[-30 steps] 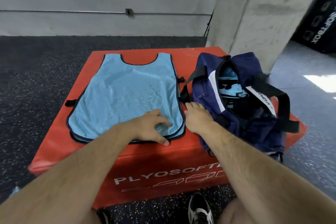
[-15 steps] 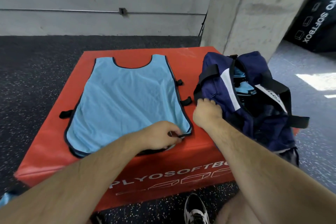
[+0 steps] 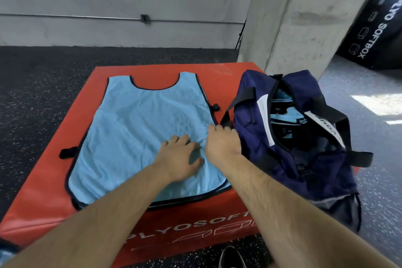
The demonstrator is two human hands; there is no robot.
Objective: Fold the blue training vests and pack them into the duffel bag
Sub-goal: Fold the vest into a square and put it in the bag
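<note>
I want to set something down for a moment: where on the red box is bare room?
Bare red box shows in a strip left of the vest, up to the box's left edge, and in a patch behind its right shoulder. The right side is crowded: duffel bag, left hand, right hand.

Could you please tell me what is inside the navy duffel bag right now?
Through the open top of the duffel bag, light blue fabric with dark trim shows, apparently folded vests. The bag's walls and shadow hide its bottom and how many there are.
</note>
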